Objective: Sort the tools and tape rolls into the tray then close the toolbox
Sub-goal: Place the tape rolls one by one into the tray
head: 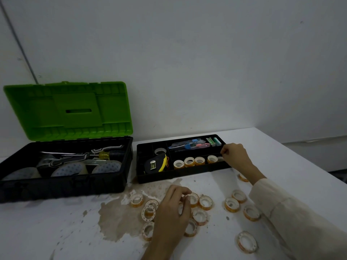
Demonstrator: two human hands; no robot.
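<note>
Head view: a person at a stained white table (75,231) sorts small tape rolls into a black tray (180,175), which sits just beside the open toolbox (63,184), on its right. The right hand (235,154) reaches to the far right end of the tray's front compartment, fingers curled at the rim. A pale roll (220,158) lies just under the fingertips, but whether they grip it or have let go cannot be told. Four rolls (189,161) already stand on edge in that compartment, lined up side by side, which looks meant to save room.

The left hand (172,209) works the loose pile (201,215) near the table's front edge, thumb and fingers curled round one roll (194,199) — likely so the next is ready as soon as the right hand is free. More than a dozen rolls remain scattered on the table, some well off to the right near the sleeve (293,212).

Elsewhere in the tray, a yellow tape measure (156,164) fills the left compartment and pens (187,145) the back one. The toolbox holds a screwdriver (107,154) and large clear tapes (71,168), and its green lid (69,109) leans upright against the wall — so closing it looks a long way off.
</note>
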